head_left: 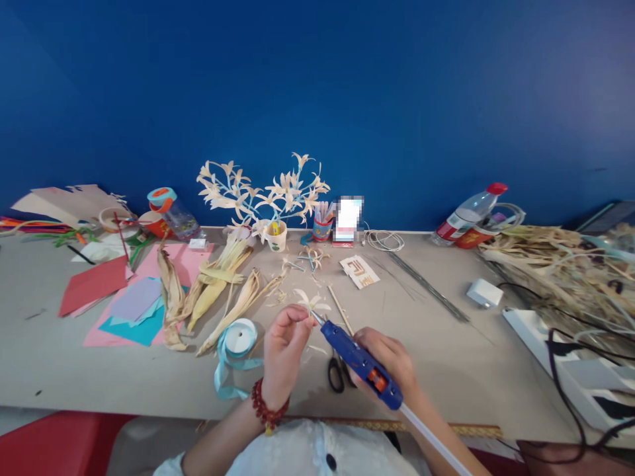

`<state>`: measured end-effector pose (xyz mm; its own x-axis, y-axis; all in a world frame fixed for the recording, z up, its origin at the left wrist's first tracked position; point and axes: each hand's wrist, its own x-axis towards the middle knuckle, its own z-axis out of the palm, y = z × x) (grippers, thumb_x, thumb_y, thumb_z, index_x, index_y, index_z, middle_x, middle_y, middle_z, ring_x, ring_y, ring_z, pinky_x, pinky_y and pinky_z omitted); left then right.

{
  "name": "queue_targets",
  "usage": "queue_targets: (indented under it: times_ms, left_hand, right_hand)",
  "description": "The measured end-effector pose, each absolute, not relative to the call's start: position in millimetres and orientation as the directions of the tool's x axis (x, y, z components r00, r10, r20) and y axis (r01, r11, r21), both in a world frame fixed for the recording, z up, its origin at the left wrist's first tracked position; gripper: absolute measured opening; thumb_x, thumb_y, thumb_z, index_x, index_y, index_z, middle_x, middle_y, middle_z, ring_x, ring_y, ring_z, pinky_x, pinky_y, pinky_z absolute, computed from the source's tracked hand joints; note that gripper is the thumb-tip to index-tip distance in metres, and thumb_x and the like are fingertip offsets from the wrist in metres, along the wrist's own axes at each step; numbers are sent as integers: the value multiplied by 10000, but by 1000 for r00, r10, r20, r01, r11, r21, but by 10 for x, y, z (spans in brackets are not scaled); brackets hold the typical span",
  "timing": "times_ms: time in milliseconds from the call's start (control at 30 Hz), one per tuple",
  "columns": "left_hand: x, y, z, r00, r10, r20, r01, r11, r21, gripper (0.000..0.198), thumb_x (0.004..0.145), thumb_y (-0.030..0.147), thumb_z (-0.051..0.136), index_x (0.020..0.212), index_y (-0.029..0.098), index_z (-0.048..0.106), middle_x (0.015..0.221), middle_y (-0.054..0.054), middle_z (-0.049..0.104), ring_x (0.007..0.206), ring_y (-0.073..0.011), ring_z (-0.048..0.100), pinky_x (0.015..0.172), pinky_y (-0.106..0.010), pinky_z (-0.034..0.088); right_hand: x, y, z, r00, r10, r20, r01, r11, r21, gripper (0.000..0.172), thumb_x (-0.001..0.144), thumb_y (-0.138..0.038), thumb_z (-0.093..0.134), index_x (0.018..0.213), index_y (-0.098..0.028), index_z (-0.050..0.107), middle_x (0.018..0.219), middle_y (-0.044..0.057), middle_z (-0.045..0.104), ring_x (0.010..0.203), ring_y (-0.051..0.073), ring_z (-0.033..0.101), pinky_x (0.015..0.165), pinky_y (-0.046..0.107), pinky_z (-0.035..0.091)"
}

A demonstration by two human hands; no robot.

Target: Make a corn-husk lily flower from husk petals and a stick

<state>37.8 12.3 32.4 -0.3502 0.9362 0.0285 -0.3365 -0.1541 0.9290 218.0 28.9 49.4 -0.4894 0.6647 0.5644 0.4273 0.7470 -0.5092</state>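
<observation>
My left hand (288, 350), with red beads at the wrist, pinches the base of a pale husk flower (311, 301). A blue glue gun (360, 360) is in my right hand (389, 360), and its metal nozzle meets the flower's base at my left fingertips. A white glue stick runs out of the gun's rear. Black-handled scissors (336, 375) lie beneath the gun, partly covered. A roll of light blue ribbon (240, 338) rests left of my left hand. Behind my hands lies a thin pale stick (340, 307).
Husk flowers on blue stems stand in a paper cup (276, 237) at the back. Corn husks (213, 297) and coloured paper (136, 299) lie left. Thin wires (429, 287), a white power strip (555, 370), cables and a leaning bottle (466, 215) are on the right.
</observation>
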Motion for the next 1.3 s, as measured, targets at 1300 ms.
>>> queue_targets:
  times_ms: [1300]
  left_hand:
    - [-95, 76, 188, -565, 824, -28, -419, -258, 871, 139, 774, 303, 728, 808, 213, 627, 765, 1, 672, 771, -139, 596, 737, -248, 444]
  right_hand:
    - [2882, 1008, 55, -267, 960, 88, 963, 270, -22, 169, 861, -253, 508, 1004, -194, 578, 1044, 90, 661, 689, 201, 641, 517, 268, 344]
